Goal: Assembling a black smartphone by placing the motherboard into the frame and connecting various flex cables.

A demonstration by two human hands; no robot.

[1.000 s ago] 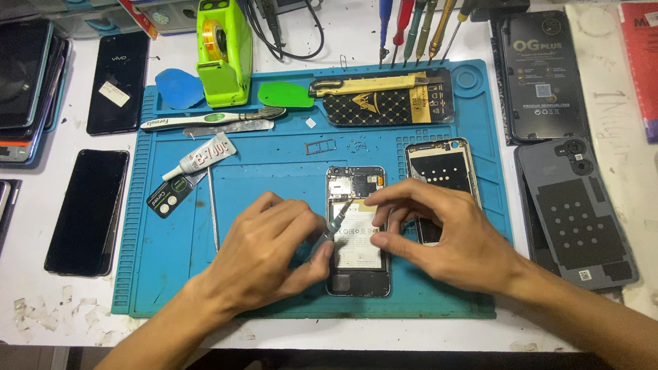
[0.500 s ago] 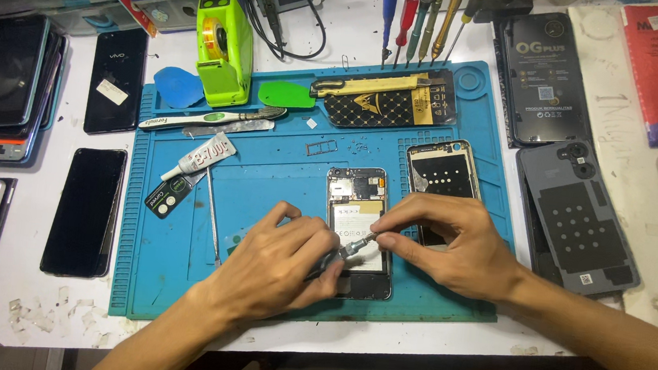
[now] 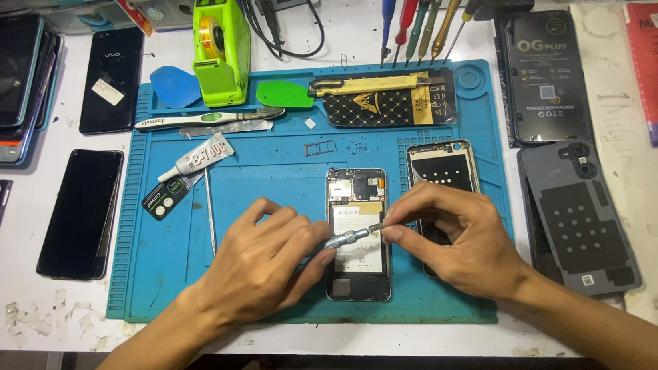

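Observation:
An opened phone [image 3: 358, 228] lies face down on the blue work mat [image 3: 267, 163], its battery and circuit board showing. My left hand [image 3: 261, 263] grips a small silver screwdriver [image 3: 350, 236] that lies slanted across the phone's battery. My right hand [image 3: 460, 238] pinches the screwdriver's tip end between thumb and forefinger, just right of the phone. Under my right hand sits a second phone frame [image 3: 443, 165], partly hidden.
On the mat lie a glue tube [image 3: 196, 158], tweezers [image 3: 214, 120], plastic picks [image 3: 285, 94] and a patterned back cover [image 3: 389, 98]. A green tape dispenser [image 3: 217, 49] and upright screwdrivers [image 3: 421, 17] stand behind. Dark phones [image 3: 81, 213] lie left; grey back covers [image 3: 583, 217] lie right.
My hands have moved off the phone's body. The left hand now holds the screwdriver lower left, and the right hand's fingers have come to its tip.

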